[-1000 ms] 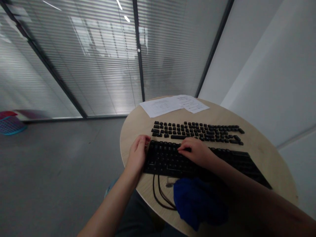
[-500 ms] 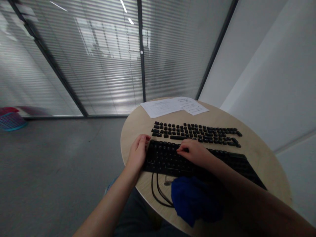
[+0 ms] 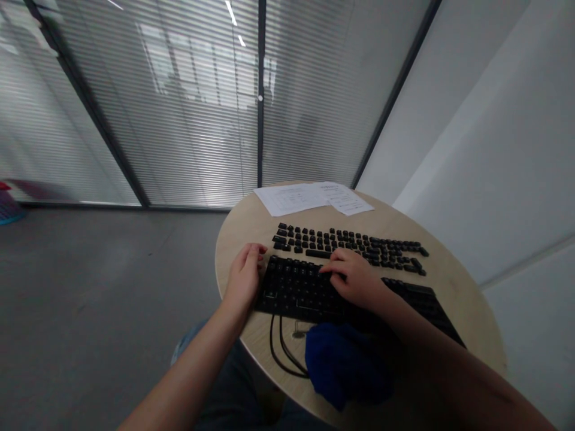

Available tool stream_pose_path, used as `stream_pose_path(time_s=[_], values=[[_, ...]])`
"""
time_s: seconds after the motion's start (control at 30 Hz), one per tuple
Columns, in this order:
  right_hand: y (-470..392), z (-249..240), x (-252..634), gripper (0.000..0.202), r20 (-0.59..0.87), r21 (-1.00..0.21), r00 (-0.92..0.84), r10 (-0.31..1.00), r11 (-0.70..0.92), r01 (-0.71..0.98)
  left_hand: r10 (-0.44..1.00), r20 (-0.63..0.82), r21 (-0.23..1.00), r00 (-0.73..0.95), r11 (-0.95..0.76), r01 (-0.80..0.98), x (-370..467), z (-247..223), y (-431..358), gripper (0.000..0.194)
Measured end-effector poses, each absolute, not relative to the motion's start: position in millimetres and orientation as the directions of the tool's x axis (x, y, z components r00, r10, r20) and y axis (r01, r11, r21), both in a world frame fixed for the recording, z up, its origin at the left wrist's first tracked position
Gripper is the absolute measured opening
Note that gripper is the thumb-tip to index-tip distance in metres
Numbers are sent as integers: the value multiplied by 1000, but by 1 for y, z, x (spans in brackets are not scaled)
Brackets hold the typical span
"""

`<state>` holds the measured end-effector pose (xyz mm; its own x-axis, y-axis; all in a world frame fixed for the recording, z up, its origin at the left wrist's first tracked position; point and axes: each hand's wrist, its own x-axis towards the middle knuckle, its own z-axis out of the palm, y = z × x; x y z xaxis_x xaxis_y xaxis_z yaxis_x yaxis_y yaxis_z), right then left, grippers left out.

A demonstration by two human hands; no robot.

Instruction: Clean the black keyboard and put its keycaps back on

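A black keyboard lies on the round table, with most keycaps off its left and middle part and a few caps along its top row. My left hand is closed at the keyboard's left edge, its fingers curled against the side. Over the upper row, my right hand has its index finger stretched down onto a key position, with the thumb apart below it. No cap shows between these fingers. Behind the keyboard, several loose black keycaps stand in rows, with a long space bar at their front.
A blue cloth lies at the table's near side, beside a looped black cable and a small metal object. Printed papers lie at the far edge of the wooden table. A basket stands on the floor at left.
My right hand's index finger has gone from a pinch with the thumb to stretched out on the top row. My left hand stays at the keyboard's edge. The view has shifted slightly.
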<state>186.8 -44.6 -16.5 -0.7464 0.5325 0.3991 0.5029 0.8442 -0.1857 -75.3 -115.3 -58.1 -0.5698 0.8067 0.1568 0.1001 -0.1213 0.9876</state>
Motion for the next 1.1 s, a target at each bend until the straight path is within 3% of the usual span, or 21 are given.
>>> stream_pose_path(time_s=[0.2,0.37,0.53,0.63,0.73,0.83,1.1], values=[[-46,-22,183,32,331,-154,-779,533,845,513,820,172,985,-545,-135,107,-77,-62,-114,41],[-43,-7,185,32,330,-159,-779,532,845,510,828,221,967,-514,-116,229,-80,-58,-115,40],[18,18,191,28,353,-243,-634,688,722,648,842,277,937,-463,-131,323,-79,-51,-117,41],[71,20,190,23,205,-233,-530,823,566,791,835,400,850,-376,-185,494,-73,-47,-120,32],[109,11,185,21,149,-230,-482,863,505,832,809,563,631,-166,-291,719,-65,-44,-127,25],[128,1,180,15,101,-235,-476,874,486,842,793,609,490,29,-404,772,-59,-43,-133,22],[139,-9,166,17,29,-258,-508,861,498,828,813,575,513,96,-449,732,-61,-43,-132,21]])
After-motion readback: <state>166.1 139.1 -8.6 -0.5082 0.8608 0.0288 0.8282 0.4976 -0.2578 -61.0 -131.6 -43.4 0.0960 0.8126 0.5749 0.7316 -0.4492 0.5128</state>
